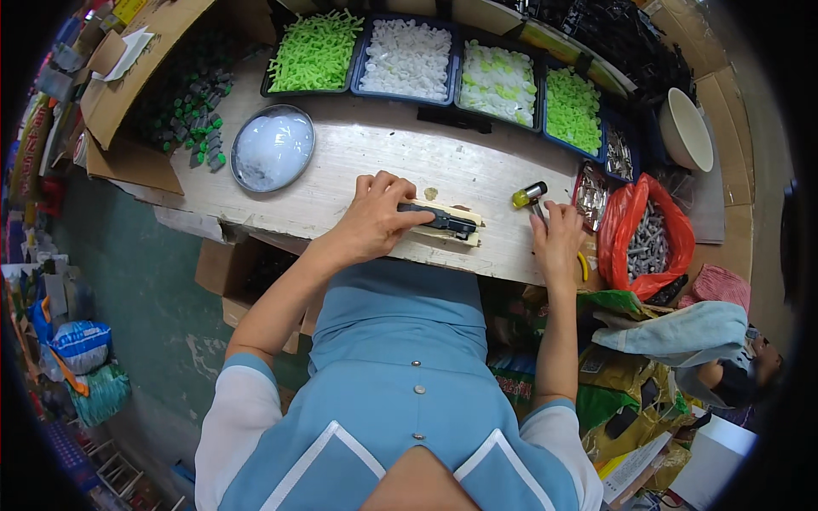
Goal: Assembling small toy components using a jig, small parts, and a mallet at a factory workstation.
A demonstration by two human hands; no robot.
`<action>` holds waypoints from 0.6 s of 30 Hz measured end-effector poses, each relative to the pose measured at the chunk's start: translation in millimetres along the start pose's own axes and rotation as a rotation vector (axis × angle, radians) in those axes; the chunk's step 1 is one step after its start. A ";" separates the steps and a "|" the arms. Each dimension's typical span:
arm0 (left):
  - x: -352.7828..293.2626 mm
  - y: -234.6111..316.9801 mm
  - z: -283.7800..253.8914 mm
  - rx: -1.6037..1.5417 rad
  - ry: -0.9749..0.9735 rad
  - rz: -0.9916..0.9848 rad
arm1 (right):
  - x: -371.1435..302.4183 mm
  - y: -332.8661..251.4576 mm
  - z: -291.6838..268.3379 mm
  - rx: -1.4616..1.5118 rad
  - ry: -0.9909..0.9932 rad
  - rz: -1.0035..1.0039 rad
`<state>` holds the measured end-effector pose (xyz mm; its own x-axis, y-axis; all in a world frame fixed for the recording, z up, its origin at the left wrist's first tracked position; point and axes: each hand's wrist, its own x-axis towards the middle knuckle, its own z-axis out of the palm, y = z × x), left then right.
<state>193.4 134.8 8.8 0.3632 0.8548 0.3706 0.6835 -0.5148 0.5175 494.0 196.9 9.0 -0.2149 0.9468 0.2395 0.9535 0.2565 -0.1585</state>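
dark part (450,223) lies left-to-right, pinched by your left hand (375,215); screwdriver handle (529,195) far-left of your right hand (559,240), its grip unclear.

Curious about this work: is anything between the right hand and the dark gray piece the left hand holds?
Nothing visible blocks the right hand from the dark gray piece; the yellow tool handle lies off that path.

Yellow packet (32,157): big red marks, perhaps letters, are seen on it at the far left edge, bent and blurred.
Blue and white bag (81,345): pale marks are shown on its side, too small to be read.
Pale card (635,468): its print, low on the right, cannot be made out.
Words and numbers: none can be read.
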 end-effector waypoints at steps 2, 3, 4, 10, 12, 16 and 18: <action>2.0 0.5 1.6 0.096 -0.123 0.034 | -4.7 4.5 7.6 -0.076 -0.006 -0.014; 3.7 1.3 0.7 0.093 -0.123 0.040 | -5.2 4.8 13.0 -0.087 -0.032 -0.008; 4.9 3.3 -1.8 0.141 -0.148 0.043 | -4.9 3.4 15.4 -0.097 -0.060 -0.006; 12.0 4.1 -7.7 0.236 -0.240 0.071 | -12.9 -24.5 -12.4 0.415 -0.064 -0.101; 11.0 6.1 -8.9 0.242 -0.246 0.096 | -21.2 -47.1 -26.8 0.519 -0.089 -0.178; 16.5 10.7 -13.9 0.298 -0.370 0.063 | -28.3 -75.3 -32.3 0.365 -0.082 -0.329; 17.8 11.5 -13.6 0.314 -0.379 0.067 | -22.6 -82.1 -35.2 0.195 -0.278 -0.316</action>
<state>199.2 143.2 31.8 0.5778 0.8141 0.0584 0.7874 -0.5748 0.2229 428.1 147.6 50.3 -0.5623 0.8258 0.0432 0.7805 0.5472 -0.3024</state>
